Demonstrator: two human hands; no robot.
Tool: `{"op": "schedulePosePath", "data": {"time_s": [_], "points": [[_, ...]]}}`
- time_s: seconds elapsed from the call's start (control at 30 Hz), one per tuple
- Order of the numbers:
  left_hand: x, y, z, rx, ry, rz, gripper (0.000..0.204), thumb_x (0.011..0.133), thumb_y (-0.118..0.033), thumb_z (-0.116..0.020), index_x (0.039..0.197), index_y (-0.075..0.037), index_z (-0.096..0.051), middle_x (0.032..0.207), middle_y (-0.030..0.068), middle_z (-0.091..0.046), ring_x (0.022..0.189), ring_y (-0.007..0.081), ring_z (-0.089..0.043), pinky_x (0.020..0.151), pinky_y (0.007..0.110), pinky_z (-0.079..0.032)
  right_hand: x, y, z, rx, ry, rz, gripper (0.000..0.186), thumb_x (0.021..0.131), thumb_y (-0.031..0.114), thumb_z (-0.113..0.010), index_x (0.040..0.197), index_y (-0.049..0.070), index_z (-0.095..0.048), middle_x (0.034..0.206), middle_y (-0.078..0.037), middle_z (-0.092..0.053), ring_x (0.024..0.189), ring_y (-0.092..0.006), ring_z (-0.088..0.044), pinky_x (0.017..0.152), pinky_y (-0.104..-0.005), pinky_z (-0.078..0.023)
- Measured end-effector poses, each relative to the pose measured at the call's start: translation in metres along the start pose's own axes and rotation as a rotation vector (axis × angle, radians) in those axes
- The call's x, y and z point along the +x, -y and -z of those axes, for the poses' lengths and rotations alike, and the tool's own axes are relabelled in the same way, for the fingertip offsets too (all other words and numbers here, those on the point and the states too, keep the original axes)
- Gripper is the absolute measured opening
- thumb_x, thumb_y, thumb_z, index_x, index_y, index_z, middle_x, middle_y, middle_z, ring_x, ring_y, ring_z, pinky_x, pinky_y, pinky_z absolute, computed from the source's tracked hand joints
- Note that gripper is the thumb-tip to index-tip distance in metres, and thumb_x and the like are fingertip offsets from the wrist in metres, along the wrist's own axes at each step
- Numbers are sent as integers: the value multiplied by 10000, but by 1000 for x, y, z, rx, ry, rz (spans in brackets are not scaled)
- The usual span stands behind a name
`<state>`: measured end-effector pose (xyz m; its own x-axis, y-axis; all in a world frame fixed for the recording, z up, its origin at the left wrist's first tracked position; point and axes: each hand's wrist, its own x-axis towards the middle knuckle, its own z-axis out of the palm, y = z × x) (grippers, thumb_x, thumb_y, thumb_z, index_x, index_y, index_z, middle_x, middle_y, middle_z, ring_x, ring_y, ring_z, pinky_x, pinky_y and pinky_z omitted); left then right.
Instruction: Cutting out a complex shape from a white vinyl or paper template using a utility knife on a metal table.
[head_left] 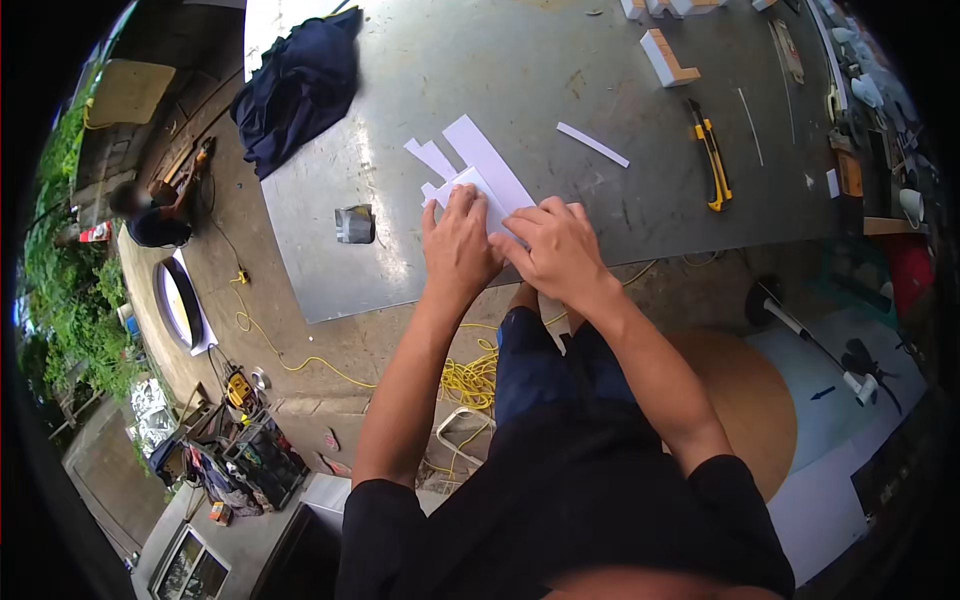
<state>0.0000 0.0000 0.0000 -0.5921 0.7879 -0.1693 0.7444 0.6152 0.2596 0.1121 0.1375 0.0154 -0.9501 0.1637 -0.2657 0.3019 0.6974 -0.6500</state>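
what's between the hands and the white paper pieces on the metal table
Nothing visible. The left hand and the right hand both rest directly on the white paper pieces on the grey metal table. The yellow utility knife lies well off to the right.

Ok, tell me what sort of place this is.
Probably an outdoor or open-sided workshop. Both hands press white cut pieces on a big metal worktable, a yellow utility knife lies to the right, and yellow cable runs over concrete ground, with greenery at the left.
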Motion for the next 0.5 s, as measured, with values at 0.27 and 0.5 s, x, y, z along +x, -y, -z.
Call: {"op": "schedulePosePath", "data": {"time_s": [0.27, 0.5], "points": [[-4, -7, 8, -44, -24, 107, 719, 687, -378, -916, 1267, -33, -668, 1460, 111, -563, 1332, 269, -570, 1177, 582, -347, -47, -140, 67, -351, -766, -354, 501, 897, 382, -770, 1287, 78, -689, 1294, -115, -628, 1159, -361, -582, 1011, -485, -464], [-1, -10, 10, 18, 38, 114, 737, 685, -398, -917, 1278, -40, -666, 1483, 96, -553, 1346, 262, -564, 1189, 618, -321, -39, -187, 81, -523, -655, -620, 589, 961, 457, -687, 1424, 112, -571, 1347, -113, -584, 1233, -381, -580, 1014, -526, -479]]}}
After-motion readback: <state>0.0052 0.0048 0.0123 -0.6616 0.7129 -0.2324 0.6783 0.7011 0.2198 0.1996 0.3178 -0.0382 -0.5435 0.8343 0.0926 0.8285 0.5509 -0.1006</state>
